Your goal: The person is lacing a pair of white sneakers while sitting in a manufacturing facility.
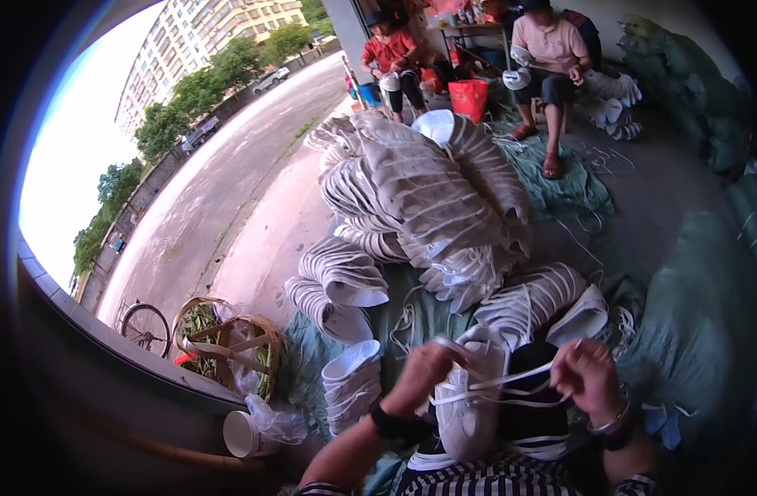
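Observation:
A white shoe upper (pixel 469 405) rests on my lap, toe pointing down toward me. My left hand (pixel 424 374) pinches a white lace (pixel 511 382) at the top of the upper. My right hand (pixel 587 376) grips the other end of the same lace, pulled taut between both hands. Under the upper lies a black shoe with a white stripe (pixel 531 417). Right in front of my hands stand rows of stacked white uppers (pixel 531 302).
A big heap of laced white uppers (pixel 420 198) fills the middle on a green sheet (pixel 312 355). Two seated people (pixel 552 50) work at the back. A wicker basket (pixel 229 343) and a bicycle wheel (pixel 145 328) stand left, green sacks (pixel 709 322) right.

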